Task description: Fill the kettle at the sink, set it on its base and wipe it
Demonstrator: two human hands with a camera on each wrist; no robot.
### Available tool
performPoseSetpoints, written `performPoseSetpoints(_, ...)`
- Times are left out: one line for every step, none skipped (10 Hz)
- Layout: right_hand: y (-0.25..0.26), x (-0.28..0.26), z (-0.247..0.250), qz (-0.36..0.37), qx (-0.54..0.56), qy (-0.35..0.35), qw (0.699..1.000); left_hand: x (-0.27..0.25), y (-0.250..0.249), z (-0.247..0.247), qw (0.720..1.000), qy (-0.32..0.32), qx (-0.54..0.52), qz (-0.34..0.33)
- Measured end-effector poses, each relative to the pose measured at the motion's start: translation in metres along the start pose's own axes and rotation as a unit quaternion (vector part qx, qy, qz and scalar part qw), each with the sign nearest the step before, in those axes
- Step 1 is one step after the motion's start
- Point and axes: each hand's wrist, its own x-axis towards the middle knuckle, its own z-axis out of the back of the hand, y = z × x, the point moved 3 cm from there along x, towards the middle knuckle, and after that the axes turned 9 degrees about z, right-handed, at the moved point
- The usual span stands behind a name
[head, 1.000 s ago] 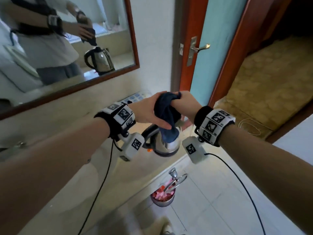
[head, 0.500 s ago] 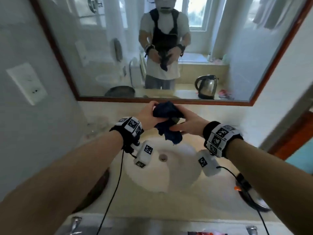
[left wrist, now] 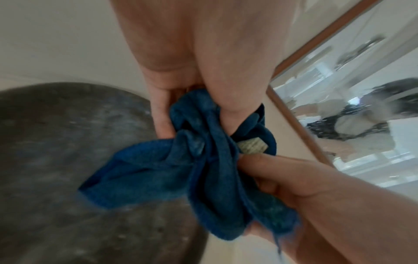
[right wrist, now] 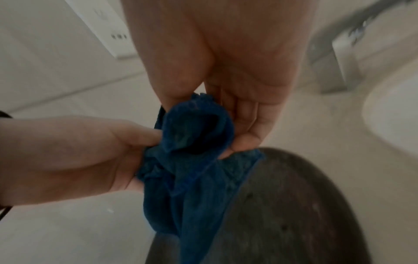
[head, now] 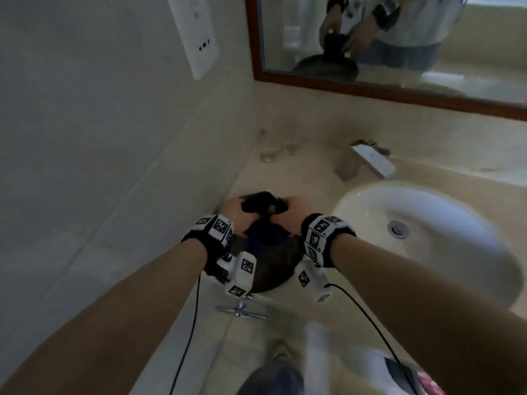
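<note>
Cloth [head: 263, 216] is what both our hands are working on: a dark blue rag, bunched and twisted, with a small pale label showing among its folds in the left wrist view. We are gripping it with our left hand [head: 235, 213], the thumb and fingers curled round one end, and pinching the other end with our right hand [head: 295, 215], fingers and thumb closed on the fabric. The two hands are nearly touching, and the loose tail of the rag is hanging down over a round dark tray [head: 278, 266] lying on the beige countertop [head: 302, 169], by the wall on the left. We cannot tell whether the tail is touching the tray. The white sink [head: 368, 201] is sitting just to the right of the tray, with the faucet [head: 370, 161] behind it. A wood-framed mirror [head: 370, 86] is hanging above the counter and a white wall socket [head: 196, 38] is set into the tiled wall on the left. The kettle is out of view in all three views.
</note>
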Motion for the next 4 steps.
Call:
performPoseSetpoints(-0.015, 0.015, -0.039, -0.025, 0.014, 0.032, 0.999, 0.022, 0.039, -0.008, 0.999, 0.019, 0.004, 0.047)
performPoseSetpoints(-0.023, 0.017, -0.051, -0.049, 0.04, 0.069, 0.996, 0.036, 0.06, -0.012, 0.996, 0.036, -0.001, 0.078)
performPoseSetpoints(-0.028, 0.019, -0.032, -0.046, 0.014, 0.078, 0.996, 0.038, 0.043, -0.002, 0.997, 0.015, 0.074, 0.025)
performPoseSetpoints(-0.033, 0.018, 0.009, -0.036, -0.004, 0.032, 0.999, 0.034, 0.004, 0.012, 0.992, -0.034, 0.119, -0.014)
